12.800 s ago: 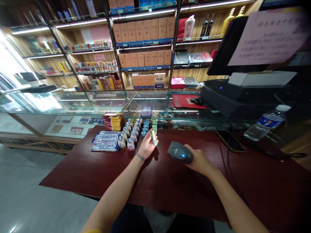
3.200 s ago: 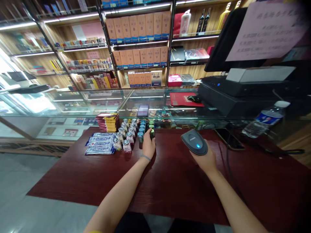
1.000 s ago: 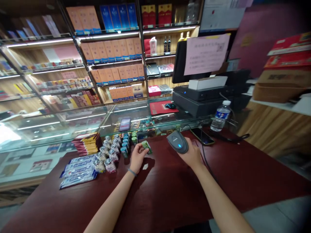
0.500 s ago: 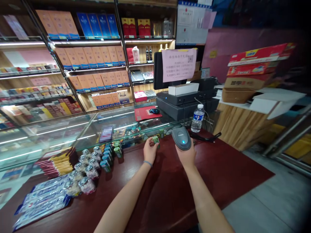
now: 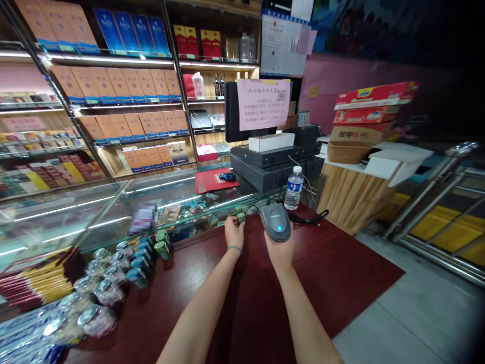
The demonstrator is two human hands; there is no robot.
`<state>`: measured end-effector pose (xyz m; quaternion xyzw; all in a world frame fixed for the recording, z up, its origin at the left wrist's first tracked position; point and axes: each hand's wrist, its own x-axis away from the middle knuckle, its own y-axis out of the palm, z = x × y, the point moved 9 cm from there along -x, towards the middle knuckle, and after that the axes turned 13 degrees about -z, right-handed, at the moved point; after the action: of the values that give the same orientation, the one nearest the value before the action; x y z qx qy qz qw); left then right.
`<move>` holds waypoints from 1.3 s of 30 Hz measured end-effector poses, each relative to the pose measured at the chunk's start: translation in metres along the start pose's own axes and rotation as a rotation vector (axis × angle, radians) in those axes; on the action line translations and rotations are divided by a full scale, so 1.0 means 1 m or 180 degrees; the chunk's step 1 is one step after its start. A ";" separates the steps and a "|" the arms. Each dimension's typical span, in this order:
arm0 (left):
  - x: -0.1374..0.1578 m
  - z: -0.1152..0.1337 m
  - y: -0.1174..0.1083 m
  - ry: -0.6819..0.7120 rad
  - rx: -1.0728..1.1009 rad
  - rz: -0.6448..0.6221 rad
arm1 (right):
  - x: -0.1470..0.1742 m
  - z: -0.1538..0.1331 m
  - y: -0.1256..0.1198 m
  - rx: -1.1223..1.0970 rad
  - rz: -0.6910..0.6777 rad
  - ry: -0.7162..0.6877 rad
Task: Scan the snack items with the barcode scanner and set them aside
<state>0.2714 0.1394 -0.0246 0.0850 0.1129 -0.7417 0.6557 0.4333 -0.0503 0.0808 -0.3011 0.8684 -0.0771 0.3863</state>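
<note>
My left hand [image 5: 234,234], with a blue band at its wrist, reaches to the far edge of the dark red tabletop. Its fingers close round a small green container [image 5: 241,218], partly hidden by them. Just behind stands another small green container [image 5: 238,209]. My right hand [image 5: 281,247] grips a grey barcode scanner [image 5: 276,222], held above the tabletop with a blue light lit on top. Whether the green container in my left hand touches the tabletop, I cannot tell.
To the left stand green containers [image 5: 162,247], blue-green containers [image 5: 137,277] and silver-lidded jars [image 5: 97,319], several of each. A water bottle [image 5: 294,188] stands beyond the scanner, near a black cable [image 5: 310,219]. Behind are a glass display counter [image 5: 109,202] and a monitor [image 5: 232,114].
The view has swung right, so the counter and goods sit further left. My left hand has brought its green container close to the one behind it. My right hand still holds the scanner.
</note>
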 end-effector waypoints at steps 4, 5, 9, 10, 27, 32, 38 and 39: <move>-0.007 -0.003 0.005 0.0055 -0.0028 0.0051 | -0.001 0.002 0.001 -0.0077 -0.0042 0.0053; -0.010 -0.004 0.006 0.0060 -0.0041 0.0055 | -0.001 0.003 0.001 -0.0109 -0.0055 0.0073; -0.016 -0.008 0.009 0.0030 -0.0209 0.0031 | -0.001 0.005 0.004 -0.0190 -0.0126 0.0136; -0.017 -0.009 0.009 0.0023 -0.0222 0.0028 | 0.000 0.004 0.004 -0.0191 -0.0135 0.0137; -0.006 0.003 0.001 0.0229 -0.0958 0.0086 | 0.002 0.003 0.004 -0.0012 0.0098 -0.0044; 0.021 0.029 -0.032 0.0553 -0.0852 0.0213 | 0.006 0.002 0.012 0.0123 -0.0006 -0.0023; 0.073 0.066 -0.113 0.0962 -0.0988 0.0656 | 0.014 -0.006 0.027 0.0311 -0.0274 -0.0179; 0.081 0.072 -0.128 0.1028 -0.1054 0.0768 | 0.015 -0.009 0.028 0.0318 -0.0293 -0.0236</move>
<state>0.1356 0.0565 0.0292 0.1067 0.3251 -0.6063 0.7179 0.4059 -0.0374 0.0671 -0.3238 0.8338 -0.1268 0.4288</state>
